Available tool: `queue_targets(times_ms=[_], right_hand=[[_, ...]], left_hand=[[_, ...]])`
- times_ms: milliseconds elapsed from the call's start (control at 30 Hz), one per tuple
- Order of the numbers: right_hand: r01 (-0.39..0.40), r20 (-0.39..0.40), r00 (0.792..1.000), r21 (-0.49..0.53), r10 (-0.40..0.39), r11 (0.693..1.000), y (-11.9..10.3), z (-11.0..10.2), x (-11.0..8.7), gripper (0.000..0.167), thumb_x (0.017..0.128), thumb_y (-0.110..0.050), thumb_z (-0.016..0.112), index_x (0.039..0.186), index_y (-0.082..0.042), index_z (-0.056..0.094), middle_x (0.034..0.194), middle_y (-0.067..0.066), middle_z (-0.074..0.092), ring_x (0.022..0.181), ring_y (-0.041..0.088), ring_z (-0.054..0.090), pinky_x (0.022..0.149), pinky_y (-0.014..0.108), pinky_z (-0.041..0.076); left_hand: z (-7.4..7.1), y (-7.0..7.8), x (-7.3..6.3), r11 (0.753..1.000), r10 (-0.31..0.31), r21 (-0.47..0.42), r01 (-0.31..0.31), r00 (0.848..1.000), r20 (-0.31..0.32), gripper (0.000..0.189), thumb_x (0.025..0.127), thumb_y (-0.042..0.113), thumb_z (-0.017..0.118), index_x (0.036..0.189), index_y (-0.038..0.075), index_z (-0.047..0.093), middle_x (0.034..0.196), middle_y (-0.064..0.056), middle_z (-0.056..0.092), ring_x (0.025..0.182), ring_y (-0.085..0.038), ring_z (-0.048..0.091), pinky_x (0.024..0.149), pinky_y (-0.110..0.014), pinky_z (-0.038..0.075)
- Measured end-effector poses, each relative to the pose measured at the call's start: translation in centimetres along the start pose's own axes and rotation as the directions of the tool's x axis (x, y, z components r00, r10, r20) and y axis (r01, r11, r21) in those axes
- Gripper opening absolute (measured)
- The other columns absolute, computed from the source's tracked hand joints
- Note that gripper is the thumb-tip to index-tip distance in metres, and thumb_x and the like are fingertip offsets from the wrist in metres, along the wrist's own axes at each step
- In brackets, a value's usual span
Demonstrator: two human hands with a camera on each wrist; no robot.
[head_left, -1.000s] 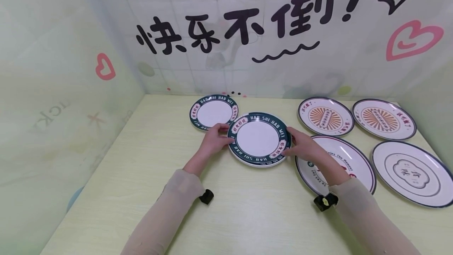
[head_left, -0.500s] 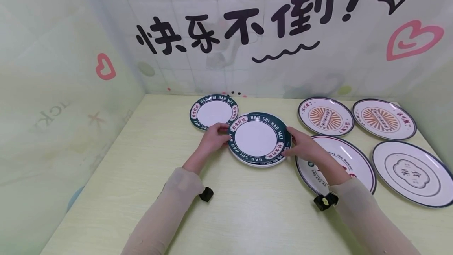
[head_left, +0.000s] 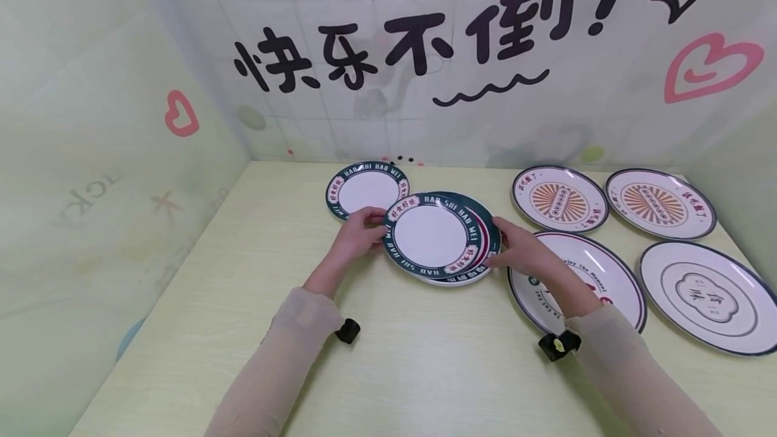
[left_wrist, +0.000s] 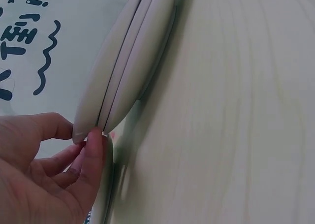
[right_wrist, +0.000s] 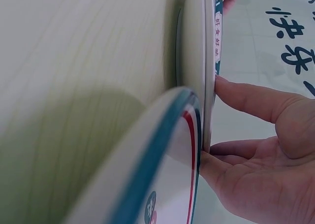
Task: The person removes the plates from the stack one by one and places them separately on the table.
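Note:
In the head view, a stack of plates is between my hands at the middle of the table. On top, a white plate with a green lettered rim (head_left: 425,238) lies shifted left over the plates beneath, whose dark rim and red ring show at the right. My left hand (head_left: 357,235) pinches the top plate's left edge between thumb and fingers. On the right, my right hand (head_left: 521,247) grips the rim of the lower plates. Several stacked plate edges (left_wrist: 123,61) show side-on in the left wrist view, tilted from that camera's angle.
Behind my left hand lies another green-rimmed plate (head_left: 367,194). To the right are two orange-sunburst plates (head_left: 523,195) (head_left: 698,218), a plate with a red-lined rim (head_left: 597,261) partly under my right forearm, and a larger white plate (head_left: 662,275). A printed backdrop (head_left: 388,120) rises behind.
The top green-rimmed plate has slid left with my left hand, uncovering the red ring and dark rim of the plate below. My right hand has stayed nearly still.

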State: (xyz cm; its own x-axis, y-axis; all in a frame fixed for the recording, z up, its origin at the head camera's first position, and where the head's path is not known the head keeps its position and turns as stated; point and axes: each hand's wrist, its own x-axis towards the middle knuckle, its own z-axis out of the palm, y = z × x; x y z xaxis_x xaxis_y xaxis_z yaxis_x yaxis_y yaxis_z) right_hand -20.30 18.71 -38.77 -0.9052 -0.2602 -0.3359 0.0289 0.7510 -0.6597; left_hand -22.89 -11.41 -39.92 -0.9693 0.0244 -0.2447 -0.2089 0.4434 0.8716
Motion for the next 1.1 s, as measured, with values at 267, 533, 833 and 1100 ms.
queue_targets(times_ms=[267, 533, 833, 1100], right_hand=[[-0.008, 0.003, 1.0, -0.019, 0.008, 1.0, -0.2, -0.1, -0.1, 0.091, 0.091, -0.015, 0.071, 0.158, 0.002, 0.011, 0.165, 0.026, 0.014, 0.151, 0.046, 0.018, 0.123, 0.057, 0.022], [-0.01, 0.005, 1.0, -0.016, 0.01, 1.0, -0.3, -0.1, -0.2, 0.092, 0.091, -0.015, 0.071, 0.158, 0.002, 0.011, 0.165, 0.026, 0.013, 0.151, 0.046, 0.016, 0.123, 0.058, 0.021], [-0.007, 0.006, 1.0, -0.013, 0.007, 1.0, -0.4, -0.1, -0.3, 0.091, 0.091, -0.015, 0.07, 0.159, 0.001, 0.012, 0.165, 0.026, 0.013, 0.151, 0.046, 0.015, 0.123, 0.058, 0.021], [0.008, 0.01, 1.0, -0.018, -0.008, 1.0, -0.3, -0.1, -0.4, 0.09, 0.092, -0.014, 0.069, 0.158, 0.003, 0.011, 0.164, 0.027, 0.013, 0.151, 0.047, 0.015, 0.123, 0.058, 0.02]], left_hand=[[-1.5, 0.2, -0.6, 0.997, -0.028, -0.067, 0.028, 1.0, 0.0, 0.044, 0.097, 0.007, 0.058, 0.14, 0.007, 0.051, 0.136, -0.015, 0.058, 0.106, -0.028, 0.064, 0.081, -0.03, 0.062], [-2.4, 0.0, -1.1, 0.992, -0.032, -0.126, 0.032, 0.999, 0.003, 0.044, 0.098, 0.006, 0.057, 0.141, 0.007, 0.05, 0.137, -0.016, 0.058, 0.11, -0.03, 0.065, 0.082, -0.031, 0.062], [-3.4, -0.1, -1.4, 0.989, -0.023, -0.15, 0.015, 0.998, -0.052, 0.045, 0.096, 0.005, 0.057, 0.141, 0.007, 0.049, 0.137, -0.014, 0.056, 0.111, -0.031, 0.065, 0.08, -0.031, 0.063], [-5.0, -0.4, -1.7, 0.985, -0.032, -0.173, 0.015, 0.995, -0.094, 0.046, 0.097, 0.005, 0.056, 0.143, 0.007, 0.048, 0.138, -0.015, 0.055, 0.112, -0.032, 0.065, 0.089, -0.037, 0.061]])
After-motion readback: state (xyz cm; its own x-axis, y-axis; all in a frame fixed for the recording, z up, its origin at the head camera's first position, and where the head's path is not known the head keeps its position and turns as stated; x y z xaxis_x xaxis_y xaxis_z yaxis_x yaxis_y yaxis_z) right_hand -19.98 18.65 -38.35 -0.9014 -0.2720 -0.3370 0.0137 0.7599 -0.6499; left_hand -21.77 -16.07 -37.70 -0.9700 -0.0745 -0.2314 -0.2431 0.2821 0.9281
